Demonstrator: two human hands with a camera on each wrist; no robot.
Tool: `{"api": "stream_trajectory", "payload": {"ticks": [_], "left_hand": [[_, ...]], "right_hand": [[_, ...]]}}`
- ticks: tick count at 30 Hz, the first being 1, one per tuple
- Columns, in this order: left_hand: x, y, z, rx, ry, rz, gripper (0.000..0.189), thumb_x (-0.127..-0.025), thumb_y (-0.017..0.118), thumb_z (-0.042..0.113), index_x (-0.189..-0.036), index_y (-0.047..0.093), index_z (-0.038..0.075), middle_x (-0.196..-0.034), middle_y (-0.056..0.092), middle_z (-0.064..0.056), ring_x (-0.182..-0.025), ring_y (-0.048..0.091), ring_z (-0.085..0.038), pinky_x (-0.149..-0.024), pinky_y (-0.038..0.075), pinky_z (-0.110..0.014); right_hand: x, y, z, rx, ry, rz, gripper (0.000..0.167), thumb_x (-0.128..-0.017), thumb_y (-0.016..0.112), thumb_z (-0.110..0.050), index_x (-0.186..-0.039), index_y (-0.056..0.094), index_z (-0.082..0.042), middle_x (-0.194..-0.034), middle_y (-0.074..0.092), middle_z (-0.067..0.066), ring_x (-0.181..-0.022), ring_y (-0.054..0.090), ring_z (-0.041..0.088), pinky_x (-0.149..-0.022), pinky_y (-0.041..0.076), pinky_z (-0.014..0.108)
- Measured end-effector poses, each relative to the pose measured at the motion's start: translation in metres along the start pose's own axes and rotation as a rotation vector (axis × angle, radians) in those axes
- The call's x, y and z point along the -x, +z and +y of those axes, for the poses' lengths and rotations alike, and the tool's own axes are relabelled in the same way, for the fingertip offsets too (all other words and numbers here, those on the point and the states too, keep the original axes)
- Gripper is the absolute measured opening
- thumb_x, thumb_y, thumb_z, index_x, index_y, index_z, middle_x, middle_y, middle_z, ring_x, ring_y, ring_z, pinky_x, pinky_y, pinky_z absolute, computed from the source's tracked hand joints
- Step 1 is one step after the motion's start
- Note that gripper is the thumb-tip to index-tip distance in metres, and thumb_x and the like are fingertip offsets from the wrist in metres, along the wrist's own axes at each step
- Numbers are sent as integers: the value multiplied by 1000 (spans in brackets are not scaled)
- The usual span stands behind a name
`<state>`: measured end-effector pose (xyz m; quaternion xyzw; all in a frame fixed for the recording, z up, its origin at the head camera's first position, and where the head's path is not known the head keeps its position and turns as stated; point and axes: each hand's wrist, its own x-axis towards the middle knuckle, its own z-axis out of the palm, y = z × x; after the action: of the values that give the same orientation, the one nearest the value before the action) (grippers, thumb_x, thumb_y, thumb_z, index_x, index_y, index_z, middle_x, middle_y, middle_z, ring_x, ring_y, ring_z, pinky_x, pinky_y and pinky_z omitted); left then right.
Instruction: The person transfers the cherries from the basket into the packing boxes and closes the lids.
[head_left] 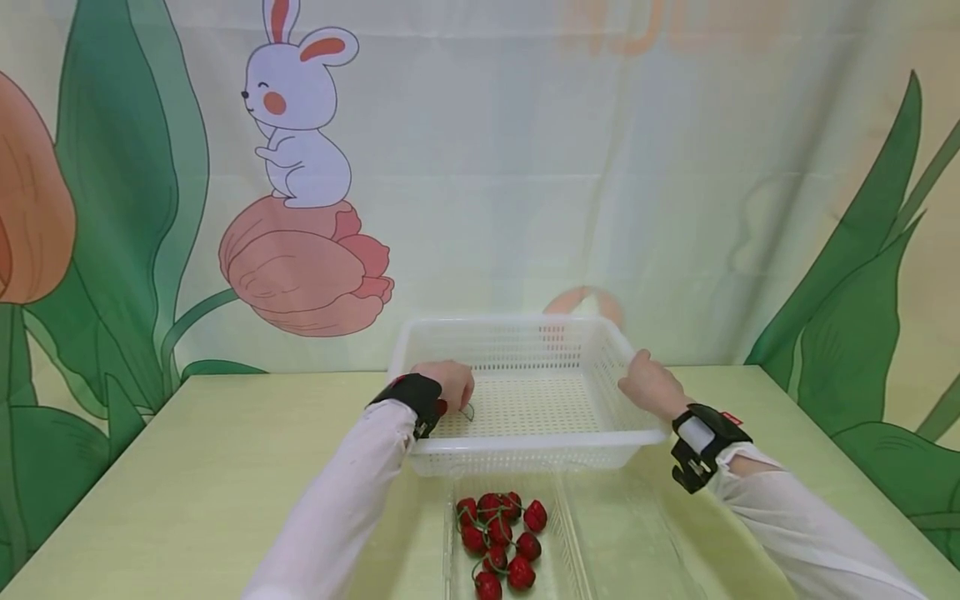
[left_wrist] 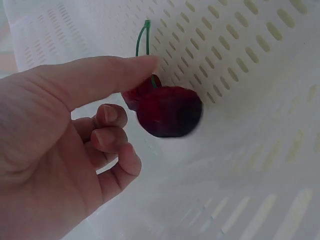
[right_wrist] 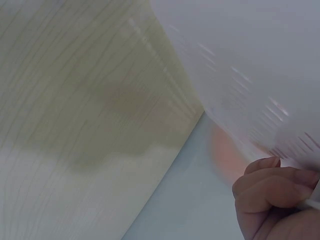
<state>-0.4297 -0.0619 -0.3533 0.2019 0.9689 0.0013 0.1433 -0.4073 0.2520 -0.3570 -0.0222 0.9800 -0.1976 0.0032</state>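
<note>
In the left wrist view, my left hand (left_wrist: pixel 65 115) pinches a pair of dark red cherries (left_wrist: pixel 170 112) between thumb and forefinger. Their green stems (left_wrist: pixel 147 37) stick up past the thumb. This hand (head_left: pixel 448 383) is inside the white perforated plastic basket (head_left: pixel 525 442), at its left side in the head view. There the cherries are hidden by the hand, and only a loop of stem shows. On the opposite side, my right hand (head_left: pixel 651 387) grips the basket's right rim, its fingers (right_wrist: pixel 272 187) curled over the edge in the right wrist view.
Directly in front of the basket lies a clear plastic tray (head_left: pixel 572 533) with a divider. Several red cherries (head_left: pixel 499 531) with green stems lie in its left compartment. The pale wood-grain table (head_left: pixel 247 467) ends at a printed curtain (head_left: pixel 480 167) behind the basket.
</note>
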Motion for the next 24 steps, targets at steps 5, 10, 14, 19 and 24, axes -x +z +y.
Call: {"api": "stream_trajectory", "payload": {"ticks": [5, 10, 14, 19, 24], "left_hand": [[3, -1, 0, -7, 23, -13, 11, -86, 73, -4, -85, 75, 7, -74, 57, 5, -71, 45, -13, -63, 37, -26], [1, 0, -1, 14, 28, -38, 13, -85, 73, -6, -84, 77, 6, -73, 59, 5, -72, 46, -14, -63, 38, -26], [-6, 2, -5, 18, 22, -74, 14, -85, 75, -5, -83, 78, 9, -76, 60, 6, -75, 47, -14, -65, 39, -27], [-16, 5, -10, 7, 22, -98, 23, -84, 77, -3, -71, 71, 15, -72, 60, 7, -71, 49, -14, -64, 41, -28], [-19, 7, -9, 11, 49, -85, 28, -85, 75, -4, -70, 63, 17, -71, 56, 6, -70, 47, -13, -63, 39, -27]], "right_hand": [[-1, 1, 1, 2, 1, 6, 36, -96, 52, -11, -112, 37, 17, -81, 51, 18, -68, 54, 25, -59, 44, 32], [-1, 1, 1, -2, 5, 7, 34, -95, 52, -11, -110, 37, 16, -80, 49, 16, -68, 52, 25, -59, 43, 32], [-1, 1, 1, 5, -10, 13, 34, -95, 52, -10, -109, 36, 17, -78, 47, 15, -67, 51, 24, -59, 42, 32], [-1, 0, 0, 9, -22, 19, 35, -96, 52, -11, -109, 37, 17, -79, 48, 16, -67, 52, 25, -59, 43, 32], [1, 0, 0, -3, -33, 18, 33, -95, 52, -10, -107, 37, 17, -78, 49, 16, -66, 52, 25, -58, 43, 32]]}}
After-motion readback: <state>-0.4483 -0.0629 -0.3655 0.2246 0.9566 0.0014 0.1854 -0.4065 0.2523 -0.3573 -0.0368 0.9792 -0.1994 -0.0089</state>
